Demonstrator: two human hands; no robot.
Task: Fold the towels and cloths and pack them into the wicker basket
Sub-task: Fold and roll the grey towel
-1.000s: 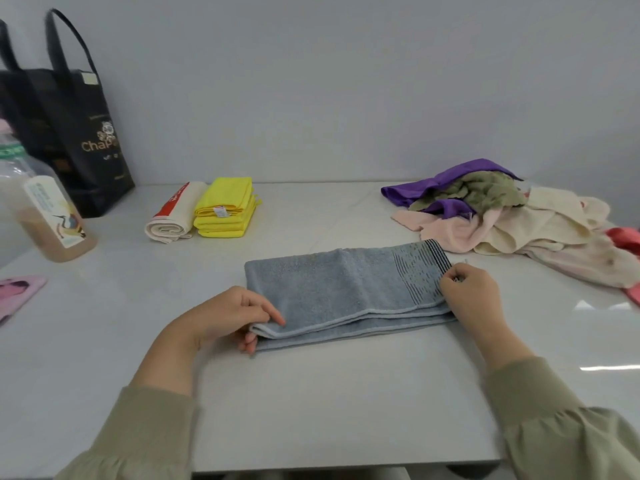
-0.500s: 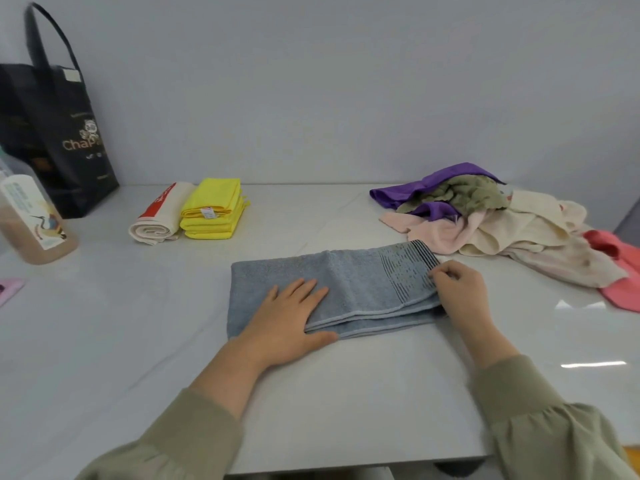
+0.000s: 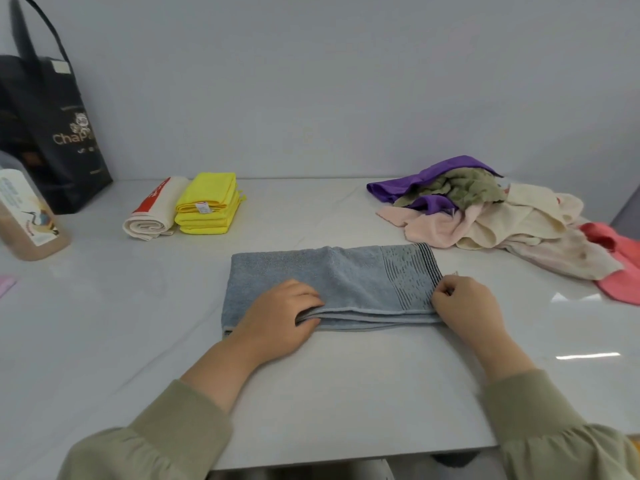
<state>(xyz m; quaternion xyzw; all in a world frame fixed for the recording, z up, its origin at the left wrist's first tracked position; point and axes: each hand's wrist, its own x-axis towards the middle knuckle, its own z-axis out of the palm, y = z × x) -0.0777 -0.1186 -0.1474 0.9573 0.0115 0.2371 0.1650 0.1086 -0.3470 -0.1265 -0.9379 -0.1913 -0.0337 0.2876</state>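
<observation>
A person in olive-green sleeves works a folded grey-blue towel [image 3: 332, 282] on a white surface [image 3: 346, 393], seen from a head-worn camera. The towel lies flat in a long band near the middle of the surface, its dark-striped end pointing right.

The left hand [image 3: 277, 317] rests on the towel's near edge left of center, its fingers [image 3: 306, 295] curled over the top layer and the thumb tucked at the stacked edges, gripping the fabric. The right hand [image 3: 464, 306] sits at the striped end, its fingers [image 3: 442, 293] bent and pinching that short edge where a small tag sticks out.

At the back left, 1 stack of folded yellow cloths [image 3: 207, 202] sits just beside a rolled cream cloth [image 3: 152, 216] with a red band, the 2 touching. At the back right lies a loose pile of unfolded cloths [image 3: 485, 216] in purple, olive, pale pink and cream, with a coral cloth [image 3: 620, 268] at its right end, running off the frame.

A black tote bag [image 3: 52, 133] stands against the wall at far left. A clear bottle [image 3: 27, 216] with brown contents is in front of it, cut by the frame edge. A pale pink item [image 3: 5, 284] shows only as a sliver, too little to identify.
</observation>
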